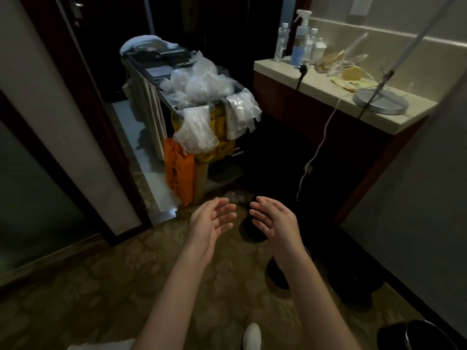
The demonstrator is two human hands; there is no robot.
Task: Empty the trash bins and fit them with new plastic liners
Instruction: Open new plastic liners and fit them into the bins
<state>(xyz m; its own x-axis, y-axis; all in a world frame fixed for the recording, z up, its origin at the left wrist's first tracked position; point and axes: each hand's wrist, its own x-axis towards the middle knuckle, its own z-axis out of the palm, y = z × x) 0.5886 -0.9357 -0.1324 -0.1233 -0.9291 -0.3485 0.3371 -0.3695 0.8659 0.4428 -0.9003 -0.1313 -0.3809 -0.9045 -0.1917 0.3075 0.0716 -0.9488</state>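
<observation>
Patterned carpet floor (101, 286) across the lower half. Housekeeping cart (149, 104) at 11 o'clock, heaped with clear plastic liners (202, 82), more draped over its near end. Pale-topped bench (316, 84) at 2 o'clock, apart from the cart. Dark trash bin (252, 234) on the floor near centre, partly hidden behind the fingertips; second bin (417, 334) at 5 o'clock. Orange bag (178, 173) hanging at the cart's near corner. Left hand (212, 221) and right hand (275, 221) empty, palms facing, fingers loosely spread, not touching. Spray bottle (300, 39) at the bench's far end.
</observation>
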